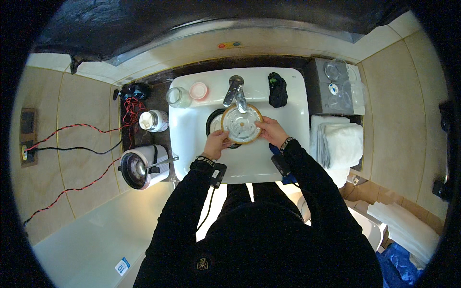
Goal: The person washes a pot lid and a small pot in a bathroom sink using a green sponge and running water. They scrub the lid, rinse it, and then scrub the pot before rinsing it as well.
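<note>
Between my left hand (216,143) and my right hand (272,130) is a round clear lid (242,130) with an amber rim. The fingers of each hand grip its edge, left side and right side. It is held below the spout of a chrome faucet (235,88); whether water runs is unclear. Partly hidden under the lid, a round vessel with a black rim (210,124) sits in the white washbasin (194,165). On the basin's back ledge are a glass jar (179,97), a pink-and-white round cap (198,90) and a crumpled black cloth item (277,90).
On the left stand a white cooker (158,158) with a ladle (149,166), a white jar (154,121) and red-black cords (83,125). To the right, clear containers (338,82) top a grey box (318,86); folded white towels (340,144) lie nearer. A bathtub (93,230) is at lower left.
</note>
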Demonstrator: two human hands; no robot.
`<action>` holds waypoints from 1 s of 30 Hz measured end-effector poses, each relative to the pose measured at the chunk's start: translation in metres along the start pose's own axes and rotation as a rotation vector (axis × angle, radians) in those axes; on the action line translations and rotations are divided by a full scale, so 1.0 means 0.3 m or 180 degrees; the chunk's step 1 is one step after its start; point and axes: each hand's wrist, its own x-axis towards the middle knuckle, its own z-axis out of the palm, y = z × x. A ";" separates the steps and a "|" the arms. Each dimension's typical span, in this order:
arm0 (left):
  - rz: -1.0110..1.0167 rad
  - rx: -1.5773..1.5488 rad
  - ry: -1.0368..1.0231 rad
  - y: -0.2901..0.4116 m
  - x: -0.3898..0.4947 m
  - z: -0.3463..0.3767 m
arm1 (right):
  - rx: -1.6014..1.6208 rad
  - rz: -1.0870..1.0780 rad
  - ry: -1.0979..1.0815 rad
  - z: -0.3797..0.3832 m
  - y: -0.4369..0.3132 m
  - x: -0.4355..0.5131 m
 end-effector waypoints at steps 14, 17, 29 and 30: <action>0.0172 -0.0305 0.0474 -0.037 -0.009 0.001 | -0.0762 -0.0168 0.0050 0.102 -0.022 0.077; 0.0207 -0.0488 0.0163 -0.043 0.033 0.082 | -0.1440 -0.0396 0.0089 0.053 -0.049 0.022; -0.0126 -0.0001 -0.0180 0.058 0.018 0.268 | -0.2806 -0.1269 0.0618 0.019 -0.119 -0.192; -0.0039 -0.0082 -0.0185 0.061 0.015 0.267 | -0.2827 -0.1386 0.0780 0.022 -0.132 -0.206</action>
